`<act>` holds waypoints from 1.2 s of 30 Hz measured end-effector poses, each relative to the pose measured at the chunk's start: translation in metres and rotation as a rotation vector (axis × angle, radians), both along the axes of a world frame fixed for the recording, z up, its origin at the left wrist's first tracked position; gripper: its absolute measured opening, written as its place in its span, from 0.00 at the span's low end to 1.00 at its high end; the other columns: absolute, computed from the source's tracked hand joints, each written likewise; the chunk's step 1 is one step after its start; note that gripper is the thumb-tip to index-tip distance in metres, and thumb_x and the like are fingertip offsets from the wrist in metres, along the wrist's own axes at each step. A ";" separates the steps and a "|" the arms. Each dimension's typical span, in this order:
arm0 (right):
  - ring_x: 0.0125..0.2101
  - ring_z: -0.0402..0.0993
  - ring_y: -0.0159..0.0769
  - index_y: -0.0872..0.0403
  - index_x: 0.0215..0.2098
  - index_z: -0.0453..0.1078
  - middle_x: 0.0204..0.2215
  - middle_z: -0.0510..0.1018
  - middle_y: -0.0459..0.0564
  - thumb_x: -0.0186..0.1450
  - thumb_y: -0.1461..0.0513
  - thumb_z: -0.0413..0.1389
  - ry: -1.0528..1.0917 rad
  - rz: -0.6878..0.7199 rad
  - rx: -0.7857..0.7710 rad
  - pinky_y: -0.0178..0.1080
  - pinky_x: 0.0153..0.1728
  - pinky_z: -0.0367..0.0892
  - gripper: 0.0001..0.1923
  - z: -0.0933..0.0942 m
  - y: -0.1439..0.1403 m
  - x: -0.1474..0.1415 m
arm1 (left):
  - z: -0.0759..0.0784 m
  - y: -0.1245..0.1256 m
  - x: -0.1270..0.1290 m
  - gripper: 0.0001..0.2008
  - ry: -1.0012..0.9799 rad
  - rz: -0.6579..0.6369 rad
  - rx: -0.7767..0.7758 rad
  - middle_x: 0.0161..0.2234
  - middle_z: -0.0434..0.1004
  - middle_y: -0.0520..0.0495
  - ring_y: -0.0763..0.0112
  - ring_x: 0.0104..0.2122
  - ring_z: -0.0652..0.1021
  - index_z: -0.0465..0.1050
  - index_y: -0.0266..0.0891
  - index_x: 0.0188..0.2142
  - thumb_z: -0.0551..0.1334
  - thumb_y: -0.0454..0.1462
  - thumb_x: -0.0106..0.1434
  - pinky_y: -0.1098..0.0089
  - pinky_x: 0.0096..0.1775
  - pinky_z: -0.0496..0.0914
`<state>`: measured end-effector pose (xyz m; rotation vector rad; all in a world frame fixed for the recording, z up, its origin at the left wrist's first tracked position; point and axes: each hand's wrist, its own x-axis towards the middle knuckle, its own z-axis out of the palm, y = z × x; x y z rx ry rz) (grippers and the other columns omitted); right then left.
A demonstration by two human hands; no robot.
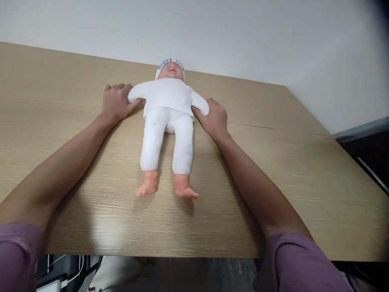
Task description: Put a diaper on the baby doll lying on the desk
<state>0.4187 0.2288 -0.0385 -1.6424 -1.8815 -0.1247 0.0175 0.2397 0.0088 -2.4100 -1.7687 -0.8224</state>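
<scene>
Doll [168,121] lies on its back in the middle of the wooden surface [304,182], head toward the wall and bare feet toward the person. It is dressed all over: a white top, white trousers down to the ankles, and a white cap with blue lettering. Judging by how it lies, the clothing is on and sits fairly smooth, so what remains looks like small tidying at the sleeves, which both hands have hold of.

Left hand [116,101]: its fingers are curled closed around the end of the doll's sleeve on that side, knuckles up, pinning the cuff near the surface. Right hand [215,118]: its fingers are likewise folded over the other sleeve end, thumb side against the white cloth, gripping it rather than resting open. The doll's own hands are hidden inside these grips.

Outward from there, both forearms stretch across the surface, purple sleeves at the lower corners. A pale wall rises behind the doll's head, and a dark piece of furniture [369,150] stands off the right edge. Cables show beneath the near edge
</scene>
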 end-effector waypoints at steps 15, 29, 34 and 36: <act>0.61 0.72 0.63 0.52 0.78 0.64 0.62 0.79 0.67 0.81 0.39 0.48 -0.110 -0.017 -0.036 0.64 0.64 0.66 0.38 -0.011 -0.013 0.022 | -0.014 -0.011 -0.050 0.40 0.068 -0.011 -0.021 0.62 0.83 0.32 0.55 0.62 0.73 0.74 0.18 0.66 0.67 0.57 0.78 0.52 0.69 0.62; 0.81 0.48 0.65 0.62 0.85 0.44 0.82 0.53 0.74 0.75 0.46 0.54 0.004 -0.227 -0.181 0.69 0.78 0.51 0.49 -0.015 -0.081 -0.007 | -0.020 -0.072 -0.028 0.31 -0.285 0.277 0.041 0.69 0.73 0.26 0.37 0.67 0.71 0.71 0.36 0.68 0.69 0.45 0.69 0.40 0.69 0.64; 0.78 0.59 0.58 0.58 0.83 0.50 0.78 0.64 0.70 0.74 0.54 0.53 0.112 -0.027 0.040 0.68 0.77 0.56 0.43 0.021 -0.167 -0.041 | 0.028 -0.156 0.020 0.20 -0.536 0.083 0.288 0.66 0.76 0.36 0.55 0.60 0.78 0.67 0.43 0.65 0.61 0.44 0.77 0.52 0.64 0.73; 0.74 0.67 0.58 0.51 0.82 0.55 0.75 0.70 0.66 0.77 0.52 0.50 0.207 0.043 0.106 0.71 0.74 0.63 0.38 0.032 -0.221 -0.049 | 0.033 -0.220 0.036 0.23 -0.645 0.049 0.304 0.66 0.77 0.38 0.55 0.60 0.80 0.67 0.47 0.67 0.62 0.48 0.77 0.50 0.62 0.77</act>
